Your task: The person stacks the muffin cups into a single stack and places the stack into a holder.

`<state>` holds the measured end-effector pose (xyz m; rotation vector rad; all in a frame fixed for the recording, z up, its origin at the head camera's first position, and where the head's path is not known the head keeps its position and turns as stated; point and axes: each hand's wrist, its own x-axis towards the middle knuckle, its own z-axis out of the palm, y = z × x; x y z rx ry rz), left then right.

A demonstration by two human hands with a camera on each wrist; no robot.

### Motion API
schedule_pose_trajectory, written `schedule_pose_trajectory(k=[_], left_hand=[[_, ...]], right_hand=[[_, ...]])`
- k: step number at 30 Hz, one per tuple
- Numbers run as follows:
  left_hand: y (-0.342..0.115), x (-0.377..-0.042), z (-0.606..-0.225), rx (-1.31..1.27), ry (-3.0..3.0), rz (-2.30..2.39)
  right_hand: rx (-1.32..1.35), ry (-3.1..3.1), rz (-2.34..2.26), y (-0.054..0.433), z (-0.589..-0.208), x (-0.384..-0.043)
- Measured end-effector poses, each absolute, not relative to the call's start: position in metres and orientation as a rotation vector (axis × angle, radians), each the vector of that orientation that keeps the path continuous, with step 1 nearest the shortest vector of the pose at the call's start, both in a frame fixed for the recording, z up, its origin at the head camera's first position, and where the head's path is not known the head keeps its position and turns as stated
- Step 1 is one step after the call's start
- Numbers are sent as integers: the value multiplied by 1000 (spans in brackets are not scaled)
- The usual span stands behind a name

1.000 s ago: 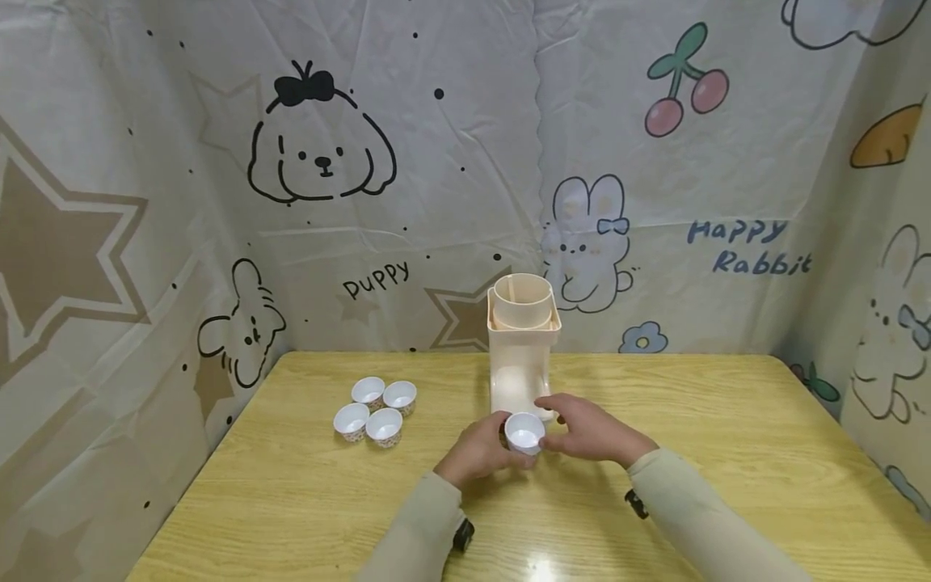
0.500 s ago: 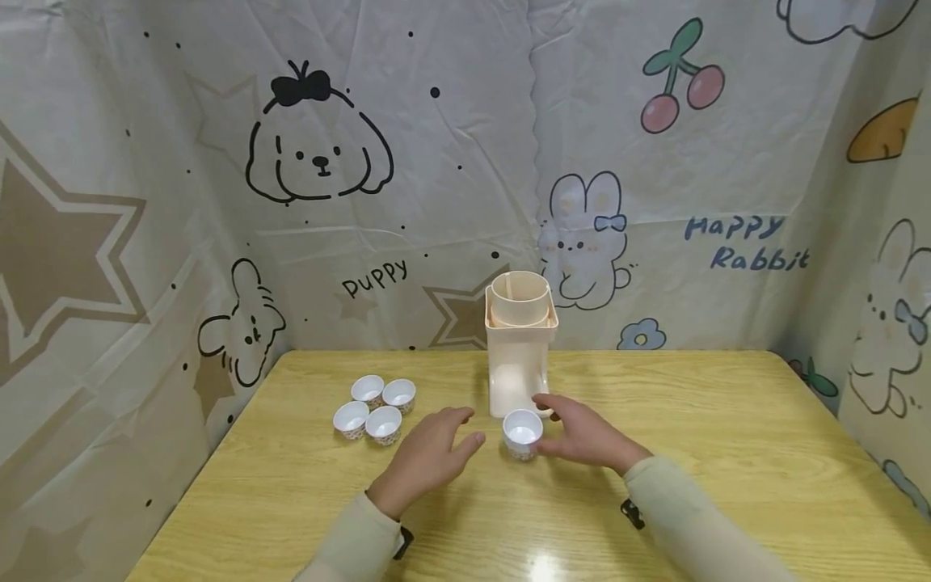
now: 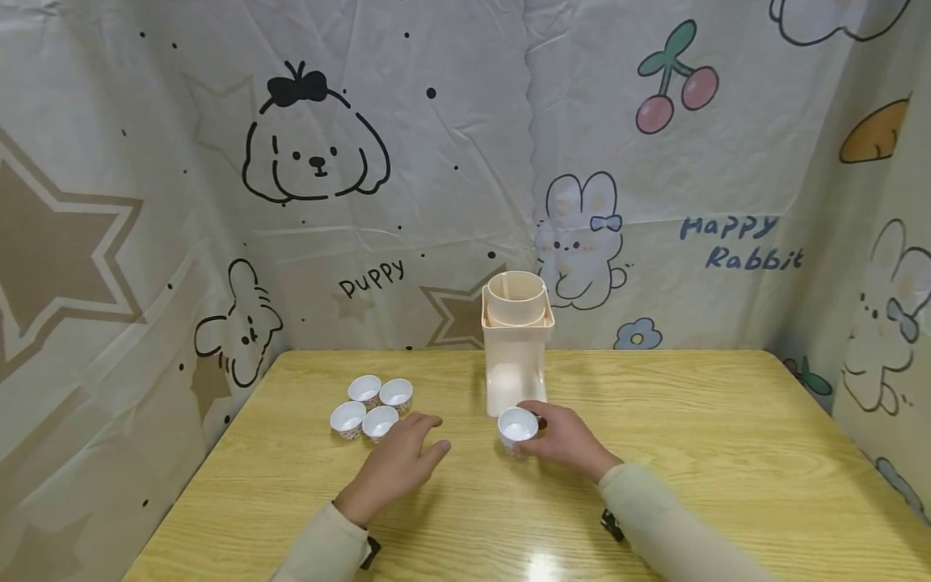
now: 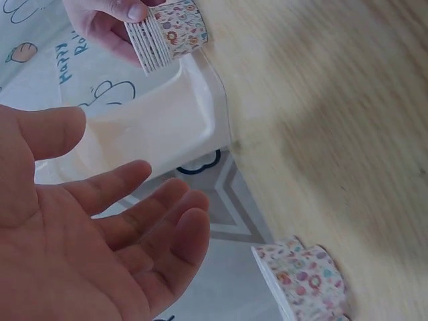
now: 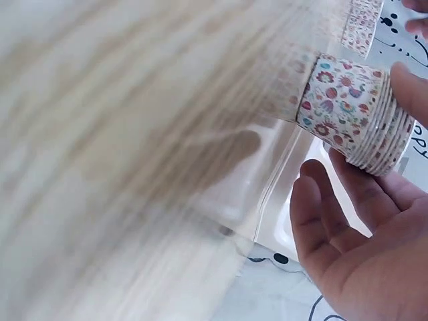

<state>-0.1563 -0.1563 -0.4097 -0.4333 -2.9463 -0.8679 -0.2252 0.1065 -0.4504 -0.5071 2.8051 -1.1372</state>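
In front of the cream plastic stand (image 3: pixel 512 356), a stack of nested paper cups (image 3: pixel 513 441) stands upright on the table. The right hand (image 3: pixel 570 439) pinches the stack between thumb and fingers near the rims; in the right wrist view the stack (image 5: pixel 351 107) shows a floral print and several layered white rims. The left hand (image 3: pixel 393 465) hovers over the table with fingers spread and loosely bent, holding nothing. Beyond its fingertips sits a group of several similar cups (image 3: pixel 348 419), white inside and floral outside. One front cup (image 3: pixel 380 423) is partly hidden behind the left hand.
A round cream tube (image 3: pixel 516 299) rises from the top of the stand. The wooden table (image 3: pixel 691 453) ends at a printed cloth backdrop (image 3: pixel 436 162) behind and on both sides. Light sleeves and dark wrist straps show on both arms.
The left hand has let go of the cup stack and moved left toward the grouped cups. The right hand, earlier loosely beside the stack, has closed in around it.
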Motion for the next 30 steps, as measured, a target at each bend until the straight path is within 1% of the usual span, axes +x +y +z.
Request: schedule_pose_trajectory(k=[4, 12, 18, 21, 24, 30], left_hand=[[-162, -154, -412, -439, -2955, -868], [-172, -154, -417, -350, -2936, -851], [-181, -161, -415, -343, -2871, -780], [-198, -168, -409, -368, -2809, -713], [-226, -177, -397, -385, -2777, -650], [-280, -198, -380, -309, -2878, -574]], right_hand=[[-411, 2803, -1176, 104, -452, -225], [-376, 2733, -1250, 102, -451, -223], [-369, 2738, -1235, 104, -450, -225], [-393, 2744, -1207, 104, -449, -226], [-418, 2752, -1179, 104, -449, -226], [-384, 2722, -1227, 106, -449, -226]])
